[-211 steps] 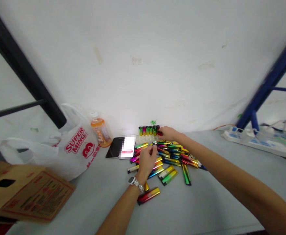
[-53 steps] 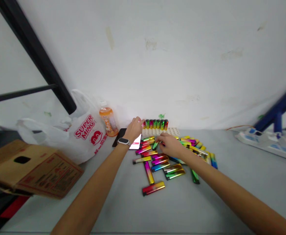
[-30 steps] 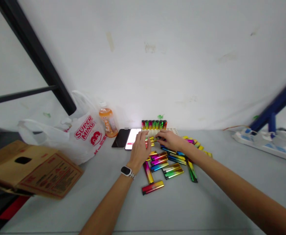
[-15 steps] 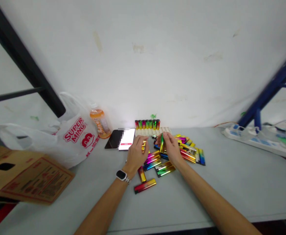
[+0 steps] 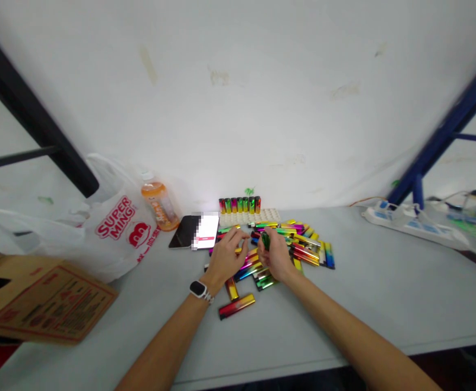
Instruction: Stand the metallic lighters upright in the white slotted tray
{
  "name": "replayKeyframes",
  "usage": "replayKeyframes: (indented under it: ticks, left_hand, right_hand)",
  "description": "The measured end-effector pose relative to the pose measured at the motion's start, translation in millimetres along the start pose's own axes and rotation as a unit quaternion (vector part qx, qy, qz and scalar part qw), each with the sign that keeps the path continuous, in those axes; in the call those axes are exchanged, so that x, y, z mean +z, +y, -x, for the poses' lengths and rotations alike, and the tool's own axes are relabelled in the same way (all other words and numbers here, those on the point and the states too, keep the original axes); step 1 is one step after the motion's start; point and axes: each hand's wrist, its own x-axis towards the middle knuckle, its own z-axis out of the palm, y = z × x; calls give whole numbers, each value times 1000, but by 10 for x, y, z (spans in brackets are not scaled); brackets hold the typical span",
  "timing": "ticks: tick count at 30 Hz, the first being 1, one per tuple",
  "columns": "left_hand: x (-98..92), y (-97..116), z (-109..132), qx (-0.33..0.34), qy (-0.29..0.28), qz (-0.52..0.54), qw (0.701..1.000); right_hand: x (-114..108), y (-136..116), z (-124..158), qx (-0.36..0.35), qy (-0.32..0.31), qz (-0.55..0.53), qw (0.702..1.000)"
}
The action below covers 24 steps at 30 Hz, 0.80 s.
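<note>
My right hand [image 5: 277,254] is closed around a shiny green lighter [image 5: 265,240], its black end upward and its lower part hidden in my fingers. To its left, my left hand [image 5: 228,254] hovers over the pile with curved fingers, a gap showing between thumb and forefinger. Metallic multicoloured lighters [image 5: 305,254] lie in a loose heap under and around both hands. Nearer to me rests a red and yellow lighter [image 5: 236,306]. Behind the hands, several lighters [image 5: 240,205] stand upright in a row along the back of a cream rack with holes [image 5: 249,218].
On the left are a phone or tablet with a lit screen [image 5: 205,231], an orange drink bottle [image 5: 160,203], a white plastic bag [image 5: 118,239] and a cardboard box [image 5: 50,301]. A white power strip [image 5: 414,225] lies at the right. A wall stands behind the table [image 5: 368,304].
My right hand has drawn slightly toward me, and the lighter in it has turned so less of its length shows. My left hand stays near the same spot. The view has shifted slightly.
</note>
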Motion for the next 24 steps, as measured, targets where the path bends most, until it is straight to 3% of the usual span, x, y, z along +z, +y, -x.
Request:
replayKeyframes:
  ticks: [6, 12, 20, 24]
  left_hand:
    - [23, -15, 4, 11, 3, 6, 1000]
    - [17, -20, 11, 15, 1, 8, 1000]
    - [2, -10, 13, 14, -5, 10, 1000]
    - [3, -11, 13, 17, -5, 10, 1000]
  right_hand:
    - [42, 7, 16, 6, 44, 3, 999]
    - [39, 30, 6, 25, 50, 2, 998]
    - [-18, 37, 34, 29, -25, -57, 998]
    - [-22, 40, 40, 25, -32, -63, 997]
